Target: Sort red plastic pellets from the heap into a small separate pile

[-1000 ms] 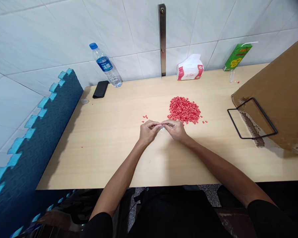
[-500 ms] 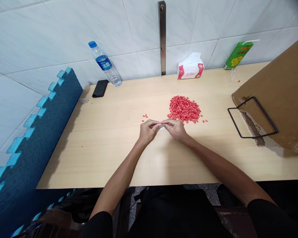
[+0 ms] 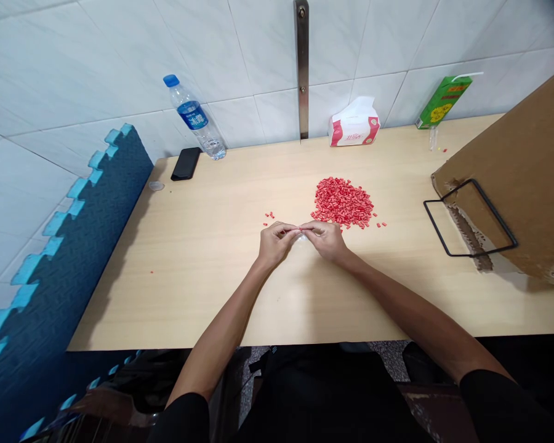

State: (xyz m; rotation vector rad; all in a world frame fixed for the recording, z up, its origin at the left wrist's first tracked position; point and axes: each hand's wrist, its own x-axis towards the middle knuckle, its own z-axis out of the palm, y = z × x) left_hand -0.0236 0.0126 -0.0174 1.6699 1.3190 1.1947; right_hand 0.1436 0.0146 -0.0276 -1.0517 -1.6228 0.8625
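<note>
My left hand (image 3: 274, 242) and my right hand (image 3: 325, 239) meet fingertip to fingertip over the middle of the table, both closed in a pinch. Whatever lies between the fingertips is too small and hidden to name. Just under them shows a small clear, shiny thing (image 3: 303, 237), whose kind I cannot tell. Right behind my right hand is a heap of small red tube-like pieces (image 3: 344, 202). A few loose red pieces (image 3: 269, 215) lie just beyond my left hand, and a couple more (image 3: 381, 224) at the heap's right edge.
A water bottle (image 3: 196, 118) leans against the tiled wall beside a black phone (image 3: 186, 164). Along the back are a tissue pack (image 3: 354, 126) and a green drink carton (image 3: 444, 103). Right stands a cardboard sheet (image 3: 512, 166) with a black wire frame (image 3: 447, 253); left, a blue foam mat (image 3: 74, 246).
</note>
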